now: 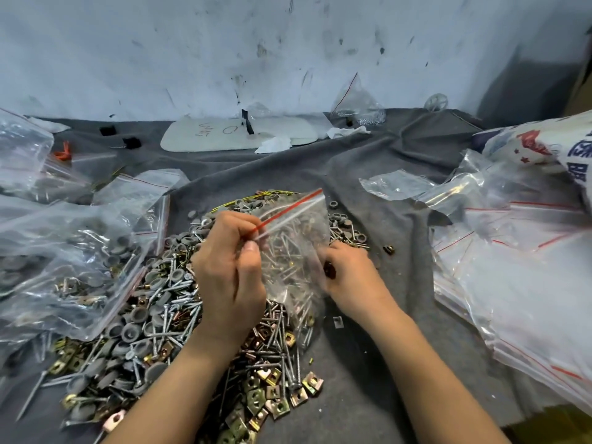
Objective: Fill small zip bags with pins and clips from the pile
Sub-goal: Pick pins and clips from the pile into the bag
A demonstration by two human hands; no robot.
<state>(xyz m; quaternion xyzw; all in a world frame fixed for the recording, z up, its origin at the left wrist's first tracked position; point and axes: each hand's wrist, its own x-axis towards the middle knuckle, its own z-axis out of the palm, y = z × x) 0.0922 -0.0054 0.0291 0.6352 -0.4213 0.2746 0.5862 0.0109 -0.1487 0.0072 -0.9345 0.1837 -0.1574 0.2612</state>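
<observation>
Far L: filled bags point(64, 267) lie slumped on the grey cloth point(368, 363) over the counter. Prob. parked there to keep done work apart, though they touch & partly cover the L edge of the pile point(153, 331). Pile = screws, grey caps, brass-coloured clips, spread right in front of the person so both hands reach it w/o stretching.

Left hand point(230, 274): thumb & curled fingers are clamped on the red zip strip of the zip bag point(298, 251), holding the mouth end up over the pile's middle. I'd judge that's to keep the opening high so nothing spills. The bag hangs tilted, its bottom down on the pile.

Right hand point(352, 280) is just R of the bag, touching its side. Its fingers go behind the plastic & blur, so can't tell if it grips the bag, feeds parts in, or lies slack. There's a small dark thing by its thumb; can't ID it.

Far R: empty bags point(512, 283) are stacked near the right hand, prob. the next supply. A printed sack point(560, 145) is cut off by the frame edge.

Unclear: whether the zip is open or sealed. Screws show in or through the bag & merge w/ the pile behind, so the fill level is hard to judge.
</observation>
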